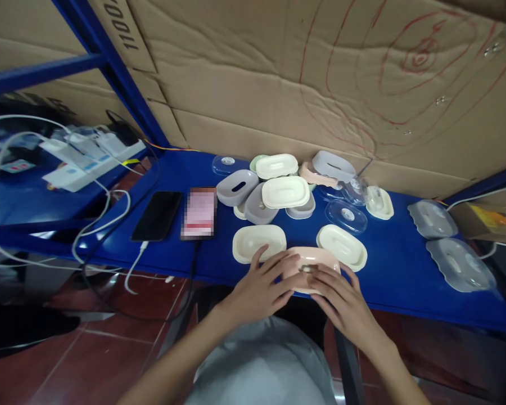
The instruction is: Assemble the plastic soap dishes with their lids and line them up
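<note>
A shallow pink plastic dish (pixel 320 256) is between my hands at the table's front edge. My left hand (pixel 265 284) grips its left side, the fingers reaching over the rim. From the right, my right hand (pixel 339 292) holds it, fingertips bent into the middle. A small grey detail shows between the fingertips; I cannot make out what it is. Just left of the pink dish lies a cream dish (pixel 257 239), close to my left thumb. Another cream piece (pixel 343 247) with an oval centre lies behind my right hand.
Grey box shells (pixel 237 187), cream lids (pixel 285 192) and clear covers (pixel 346 217) are heaped at the back of the blue table (pixel 388 259). Two phones (pixel 157 216) with cables lie left. Clear covers (pixel 461 264) sit right; a power strip (pixel 93 169) stands far left.
</note>
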### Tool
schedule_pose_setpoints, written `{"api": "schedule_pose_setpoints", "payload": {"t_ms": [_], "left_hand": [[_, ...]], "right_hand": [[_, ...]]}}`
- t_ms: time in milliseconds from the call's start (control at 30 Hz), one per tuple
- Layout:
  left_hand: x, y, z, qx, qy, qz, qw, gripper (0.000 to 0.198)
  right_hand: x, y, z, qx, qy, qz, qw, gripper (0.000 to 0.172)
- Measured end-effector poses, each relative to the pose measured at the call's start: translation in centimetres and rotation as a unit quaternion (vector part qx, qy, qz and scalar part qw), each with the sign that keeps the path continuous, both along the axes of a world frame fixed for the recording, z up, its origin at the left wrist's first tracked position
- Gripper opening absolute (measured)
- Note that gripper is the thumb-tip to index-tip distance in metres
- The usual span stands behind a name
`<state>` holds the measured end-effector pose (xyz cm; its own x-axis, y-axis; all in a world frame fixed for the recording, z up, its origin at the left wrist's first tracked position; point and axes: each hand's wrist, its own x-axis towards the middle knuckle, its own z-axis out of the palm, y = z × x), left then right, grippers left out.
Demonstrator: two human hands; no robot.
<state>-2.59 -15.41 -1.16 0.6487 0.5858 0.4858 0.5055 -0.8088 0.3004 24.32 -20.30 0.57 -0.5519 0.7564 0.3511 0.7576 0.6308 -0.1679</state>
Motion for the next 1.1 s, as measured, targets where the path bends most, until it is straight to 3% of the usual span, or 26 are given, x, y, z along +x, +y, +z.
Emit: {"api": "schedule_pose_setpoints", "payload": {"t_ms": [100, 233, 400, 567, 700, 800, 900, 1100], "left_hand": [[0.0, 0.0, 0.1, -0.007, 0.02, -0.026, 0.999, 0.036], [-0.1, 0.1, 0.1, 0.001, 0.016, -0.003, 1.0, 0.034], [0.2, 0.0, 0.0, -0.015, 0.023, 0.005, 1.0, 0.028], [-0.4, 0.1, 0.6, -0.005, 0.03, 0.009, 1.0, 0.034], [-2.9, 0.3, 0.6, -0.002, 0.031, 0.11, 0.993, 0.045], [-5.0, 0.4, -0.1, -0.015, 0.024, 0.185, 0.982, 0.038], [-6.0, 0.3, -0.8, -0.018, 0.016, 0.196, 0.98, 0.03], [-6.2, 0.2, -0.9, -0.023, -0.003, 0.18, 0.983, 0.023]], "right_hand": [[-0.2, 0.0, -0.2, 0.031, -0.005, 0.011, 0.999, 0.046], [0.2, -0.4, -0.8, 0.076, 0.017, -0.02, 0.997, 0.05], [0.7, -0.7, -1.7, 0.037, 0.008, -0.042, 0.998, 0.046], [2.0, -0.2, -1.5, -0.005, 0.024, -0.028, 0.999, 0.045], [5.3, 0.4, -1.9, 0.027, 0.029, -0.142, 0.989, 0.044], [7.6, 0.9, -2.8, 0.021, -0.006, -0.222, 0.975, 0.043], [8.4, 1.6, -3.5, 0.004, -0.012, -0.249, 0.969, 0.044], [8.2, 3.0, -3.1, 0.055, 0.003, -0.258, 0.965, 0.036]]}}
